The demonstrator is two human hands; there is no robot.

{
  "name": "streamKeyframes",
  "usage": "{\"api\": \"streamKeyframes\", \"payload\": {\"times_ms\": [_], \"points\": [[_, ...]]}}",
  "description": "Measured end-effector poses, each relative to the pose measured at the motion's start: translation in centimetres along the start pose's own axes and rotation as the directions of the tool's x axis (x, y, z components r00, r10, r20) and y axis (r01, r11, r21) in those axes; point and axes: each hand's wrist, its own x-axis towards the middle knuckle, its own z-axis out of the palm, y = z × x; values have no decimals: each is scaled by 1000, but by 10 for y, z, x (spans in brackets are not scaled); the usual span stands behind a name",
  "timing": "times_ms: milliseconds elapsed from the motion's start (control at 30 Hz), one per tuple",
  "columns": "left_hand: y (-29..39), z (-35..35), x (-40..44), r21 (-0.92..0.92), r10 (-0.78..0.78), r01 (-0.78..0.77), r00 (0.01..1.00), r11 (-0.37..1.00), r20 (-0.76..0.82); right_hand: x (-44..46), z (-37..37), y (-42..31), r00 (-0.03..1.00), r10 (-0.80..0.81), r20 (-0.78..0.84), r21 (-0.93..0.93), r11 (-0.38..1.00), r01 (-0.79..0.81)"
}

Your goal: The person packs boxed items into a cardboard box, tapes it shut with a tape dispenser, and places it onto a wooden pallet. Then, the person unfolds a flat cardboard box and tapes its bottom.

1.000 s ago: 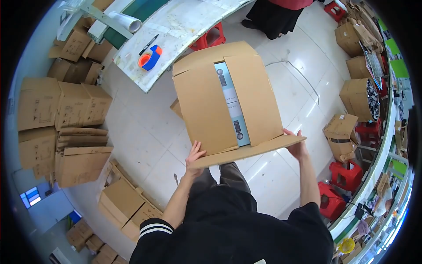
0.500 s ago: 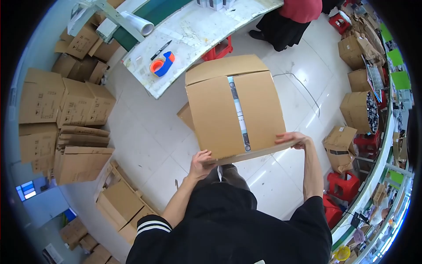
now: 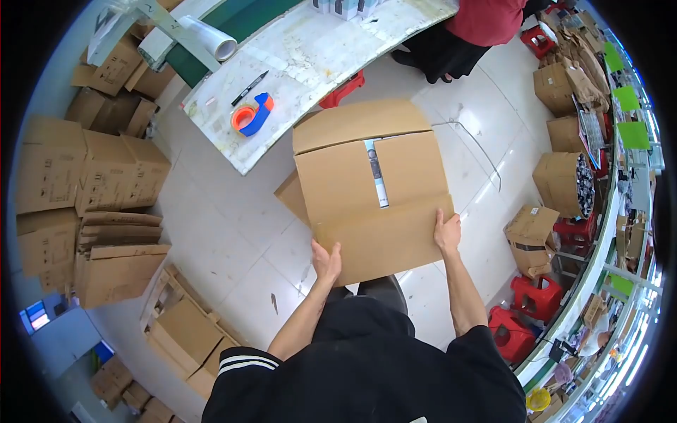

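A cardboard box stands in front of me. Its two side flaps are folded inward, and a narrow gap between them shows light printed packages inside. The near flap lies toward the side flaps and covers the near end of the gap. The far flap slopes at the back. My left hand grips the near left corner, thumb on the flap. My right hand holds the right edge, its thumb along the cardboard; some fingers are hidden on both hands.
A worktable ahead carries a tape dispenser, a black pen and a film roll. A person stands beyond. Flattened cartons lean at left; red stools and open boxes line the right.
The near flap has swung up and over the side flaps, hiding the near part of the gap. Both hands have shifted from the flap's outer edge to the box's sides.
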Motion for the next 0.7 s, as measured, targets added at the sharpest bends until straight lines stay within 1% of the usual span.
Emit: {"api": "streamKeyframes", "payload": {"times_ms": [67,133,200,233,300,367,433,533,633,700], "points": [[25,9,7,49,-145,149,986,988,-84,14,-1,-3,998,-58,30,15,998,57],[35,23,12,121,-213,247,947,961,-241,30,-6,-13,989,-126,81,20,992,125],[49,28,13,162,-246,326,892,932,-378,62,-4,-19,927,-375,16,142,919,369],[45,30,12,185,-237,330,887,926,-396,76,-5,-26,873,-486,-27,199,854,481],[30,31,6,238,-215,338,878,911,-427,115,-8,-61,875,-483,25,359,821,443],[30,28,2,249,-184,312,884,917,-430,157,-10,-104,890,-435,136,574,767,287],[23,30,-1,251,-192,321,882,913,-431,195,-8,-141,885,-396,243,641,751,159],[21,30,2,259,-198,340,871,904,-450,221,-1,-168,762,-439,476,704,710,-31],[23,29,-4,256,-183,317,880,913,-439,214,-4,-150,758,-459,464,775,625,-97],[21,32,-13,240,-177,306,880,921,-440,205,-13,-144,767,-457,451,787,608,-100]]}}
